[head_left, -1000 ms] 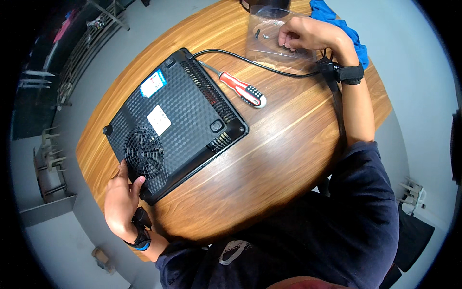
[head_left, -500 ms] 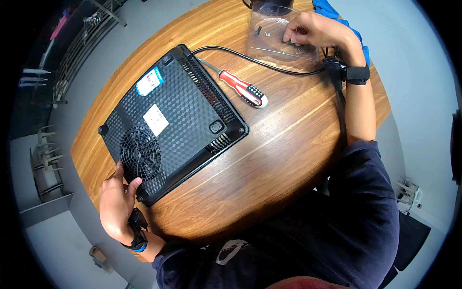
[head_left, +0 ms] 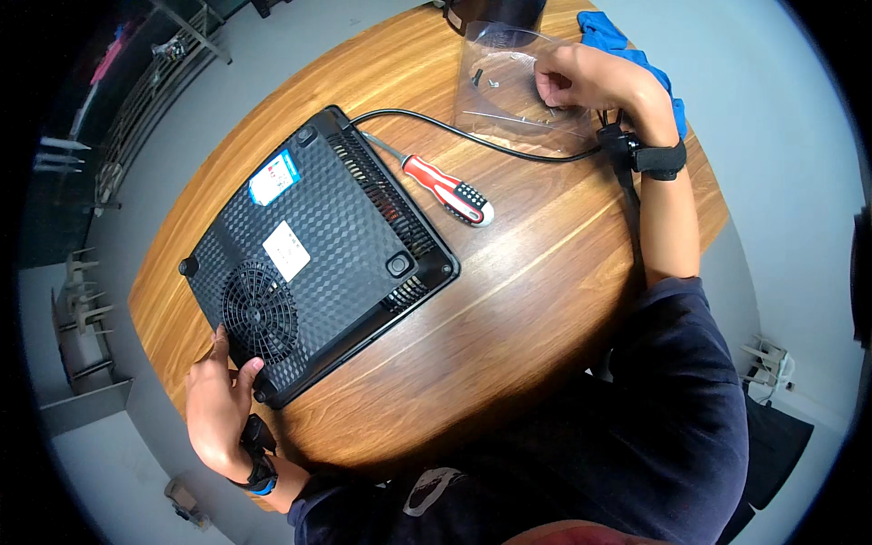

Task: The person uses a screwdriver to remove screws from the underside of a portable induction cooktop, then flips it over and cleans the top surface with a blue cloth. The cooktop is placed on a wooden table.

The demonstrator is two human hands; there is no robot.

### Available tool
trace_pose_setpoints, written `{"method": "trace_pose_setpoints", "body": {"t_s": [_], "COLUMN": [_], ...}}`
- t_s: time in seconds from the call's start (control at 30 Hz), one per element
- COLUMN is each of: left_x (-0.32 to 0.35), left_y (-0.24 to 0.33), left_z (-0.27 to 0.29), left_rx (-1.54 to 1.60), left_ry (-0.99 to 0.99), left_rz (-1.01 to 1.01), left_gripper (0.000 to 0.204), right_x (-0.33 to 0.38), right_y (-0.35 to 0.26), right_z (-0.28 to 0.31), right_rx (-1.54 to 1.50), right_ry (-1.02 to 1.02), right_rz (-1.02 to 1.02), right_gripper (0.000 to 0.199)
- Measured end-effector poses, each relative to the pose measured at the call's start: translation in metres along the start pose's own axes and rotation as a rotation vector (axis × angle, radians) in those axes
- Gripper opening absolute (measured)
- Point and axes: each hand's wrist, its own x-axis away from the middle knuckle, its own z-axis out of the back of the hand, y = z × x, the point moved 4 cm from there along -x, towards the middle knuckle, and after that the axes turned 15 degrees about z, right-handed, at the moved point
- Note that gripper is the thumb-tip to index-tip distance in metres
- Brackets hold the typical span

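Observation:
A black induction cooker [head_left: 350,227] lies bottom up on the wooden table, its round fan grille [head_left: 260,311] toward the near left. My left hand [head_left: 216,400] grips its near-left corner, thumb on the edge of the base and forefinger beside the grille; the other fingertips are hidden. At the far right, my right hand [head_left: 586,80] is bent down over a clear plastic tray [head_left: 509,123], fingertips pinched together. Whatever they hold is too small or hidden. Small screws [head_left: 493,84] and a dark small part [head_left: 477,77] lie in the tray.
Right of the cooker lies a red-and-white handled screwdriver [head_left: 445,191], its shaft toward the vent slots. A black power cord [head_left: 454,130] runs from the cooker past the tray's near edge. Blue cloth [head_left: 604,32] and a dark round object [head_left: 495,11] sit at the far edge.
The whole view has shifted slightly, with the cooker a little lower in it. My right hand stays pinched over the tray, now near its right side; my left hand keeps its place.

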Motion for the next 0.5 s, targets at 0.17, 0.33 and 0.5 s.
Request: {"method": "trace_pose_setpoints", "body": {"t_s": [0.17,0.33,0.5], "left_x": [-0.001,0.002,0.002], "left_y": [-0.001,0.002,0.003], "left_z": [-0.003,0.000,-0.001], "left_rx": [0.016,0.003,-0.005], "left_ry": [0.010,0.029,0.031], "left_rz": [-0.010,-0.031,-0.027], "left_gripper": [0.071,0.070,0.071], "right_x": [-0.004,-0.015,-0.013], "right_y": [0.007,0.001,0.001], "right_z": [-0.014,-0.018,-0.022], "right_rx": [0.031,0.076,0.076], "right_ry": [-0.094,-0.123,-0.089], "right_rz": [-0.176,-0.147,-0.183], "right_gripper": [0.012,0.018,0.023]}}
